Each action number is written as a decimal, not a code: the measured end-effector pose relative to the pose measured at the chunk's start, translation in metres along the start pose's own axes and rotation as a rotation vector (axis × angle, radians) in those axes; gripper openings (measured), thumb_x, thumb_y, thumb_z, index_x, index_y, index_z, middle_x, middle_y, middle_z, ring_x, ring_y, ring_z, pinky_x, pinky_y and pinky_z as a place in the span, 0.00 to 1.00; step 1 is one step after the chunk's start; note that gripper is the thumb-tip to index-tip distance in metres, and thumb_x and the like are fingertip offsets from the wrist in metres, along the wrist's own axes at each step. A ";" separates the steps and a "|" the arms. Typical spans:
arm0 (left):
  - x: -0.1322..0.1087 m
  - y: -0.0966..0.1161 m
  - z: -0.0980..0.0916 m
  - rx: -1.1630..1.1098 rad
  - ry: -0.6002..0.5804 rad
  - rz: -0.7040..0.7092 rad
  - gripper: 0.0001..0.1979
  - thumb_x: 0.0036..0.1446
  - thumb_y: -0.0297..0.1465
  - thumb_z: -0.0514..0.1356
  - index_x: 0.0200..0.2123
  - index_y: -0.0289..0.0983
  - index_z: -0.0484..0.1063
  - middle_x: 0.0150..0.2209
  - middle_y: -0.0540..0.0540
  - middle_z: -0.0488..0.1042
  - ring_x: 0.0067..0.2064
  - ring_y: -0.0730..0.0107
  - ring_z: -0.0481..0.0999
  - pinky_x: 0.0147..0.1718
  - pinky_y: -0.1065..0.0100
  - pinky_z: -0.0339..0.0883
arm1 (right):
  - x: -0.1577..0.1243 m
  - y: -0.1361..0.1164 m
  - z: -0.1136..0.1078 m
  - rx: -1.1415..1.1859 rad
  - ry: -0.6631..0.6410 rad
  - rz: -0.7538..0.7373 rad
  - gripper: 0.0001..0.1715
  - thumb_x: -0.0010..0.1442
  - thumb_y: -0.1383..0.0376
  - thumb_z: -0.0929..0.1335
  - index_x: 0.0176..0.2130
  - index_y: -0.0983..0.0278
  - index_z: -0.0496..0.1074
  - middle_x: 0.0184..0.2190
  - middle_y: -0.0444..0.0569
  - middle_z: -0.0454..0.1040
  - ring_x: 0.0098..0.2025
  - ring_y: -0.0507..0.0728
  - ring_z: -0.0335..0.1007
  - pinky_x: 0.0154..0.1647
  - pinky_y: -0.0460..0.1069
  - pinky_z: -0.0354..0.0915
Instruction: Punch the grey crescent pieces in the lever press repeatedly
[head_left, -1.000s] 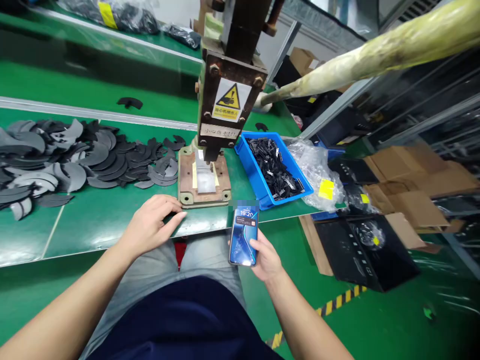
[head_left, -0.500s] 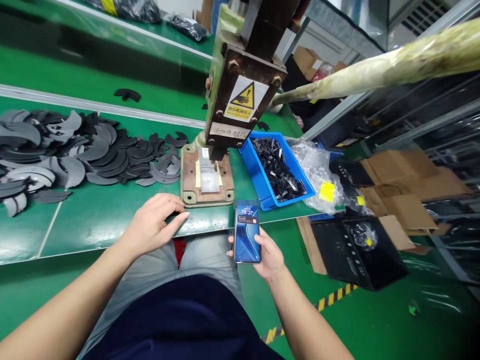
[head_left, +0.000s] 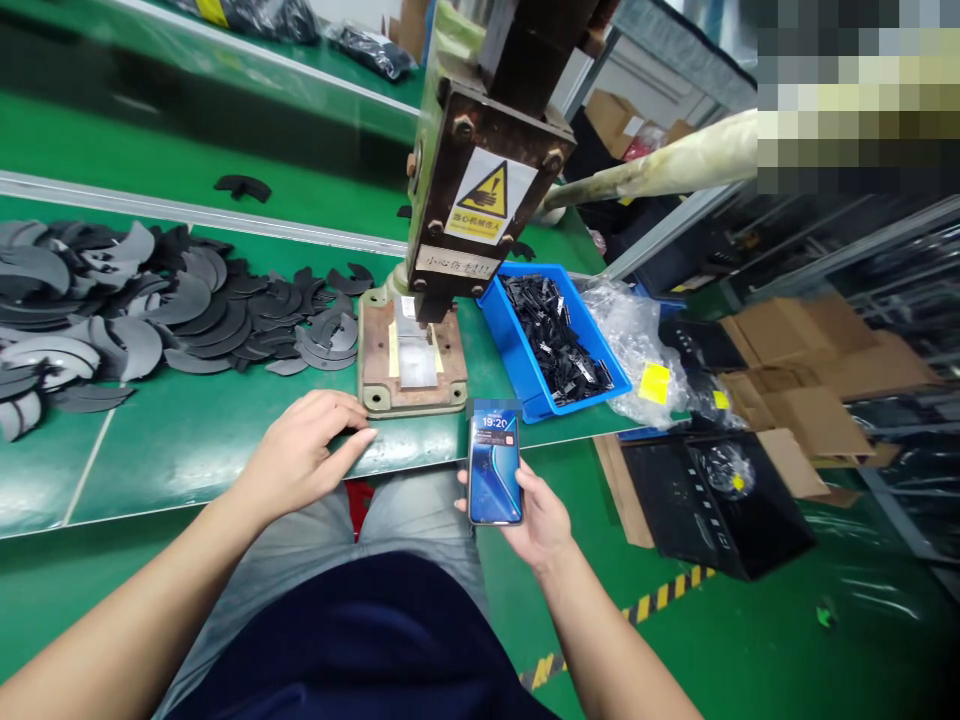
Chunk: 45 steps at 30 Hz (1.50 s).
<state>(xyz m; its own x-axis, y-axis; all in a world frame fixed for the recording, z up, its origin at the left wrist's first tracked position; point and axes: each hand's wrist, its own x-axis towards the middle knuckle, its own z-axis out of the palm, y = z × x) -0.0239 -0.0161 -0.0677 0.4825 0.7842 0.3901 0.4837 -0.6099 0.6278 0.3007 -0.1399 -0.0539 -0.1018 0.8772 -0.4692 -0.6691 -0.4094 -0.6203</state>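
Note:
In my right hand (head_left: 541, 510) is a smartphone (head_left: 495, 475), held upright over the table's front edge with its lit lock screen facing me. The screen reads 19:20, and my thumb lies along its right side. My left hand (head_left: 311, 447) rests on the green tabletop with nothing in it, thumb apart from the fingers. Its fingertips are at the front left corner of the press base (head_left: 375, 398). Above that base stands a hand press (head_left: 487, 180) with a yellow warning label, its ram lowered near a pale metal fixture (head_left: 417, 362).
A heap of dark curved plastic pieces (head_left: 142, 310) covers the table's left side. Right of the press sits a blue bin (head_left: 531, 400) of small black parts, beside clear plastic bags (head_left: 626, 340). A long wrapped lever (head_left: 675, 160) reaches rightward. Open cartons (head_left: 795, 340) stand at right.
The view has shifted very slightly, and my right thumb has moved a little toward the phone's right edge. Otherwise both hands hold the same positions.

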 end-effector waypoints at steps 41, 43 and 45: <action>-0.003 -0.001 0.000 0.032 0.018 -0.031 0.08 0.66 0.38 0.62 0.39 0.41 0.78 0.45 0.43 0.82 0.51 0.56 0.81 0.56 0.52 0.73 | -0.022 0.025 -0.012 0.045 0.003 0.007 0.38 0.66 0.40 0.64 0.62 0.61 0.72 0.64 0.56 0.74 0.55 0.65 0.78 0.70 0.69 0.64; -0.002 0.000 0.000 0.035 0.019 -0.032 0.08 0.66 0.38 0.62 0.39 0.41 0.78 0.45 0.43 0.82 0.51 0.55 0.80 0.56 0.52 0.73 | -0.024 0.026 -0.013 0.029 0.012 0.002 0.39 0.66 0.40 0.62 0.62 0.61 0.72 0.64 0.57 0.73 0.55 0.65 0.78 0.70 0.68 0.65; -0.002 0.001 0.000 0.037 0.024 -0.030 0.08 0.66 0.38 0.62 0.39 0.41 0.78 0.45 0.43 0.82 0.51 0.56 0.80 0.56 0.52 0.72 | -0.027 0.028 -0.013 0.000 0.017 0.011 0.39 0.67 0.39 0.61 0.62 0.62 0.72 0.65 0.58 0.73 0.56 0.65 0.77 0.69 0.68 0.65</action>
<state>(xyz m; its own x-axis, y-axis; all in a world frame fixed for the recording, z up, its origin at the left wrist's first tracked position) -0.0248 -0.0182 -0.0678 0.4502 0.8043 0.3878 0.5243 -0.5897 0.6143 0.2940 -0.1780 -0.0670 -0.0961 0.8683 -0.4866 -0.6683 -0.4186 -0.6149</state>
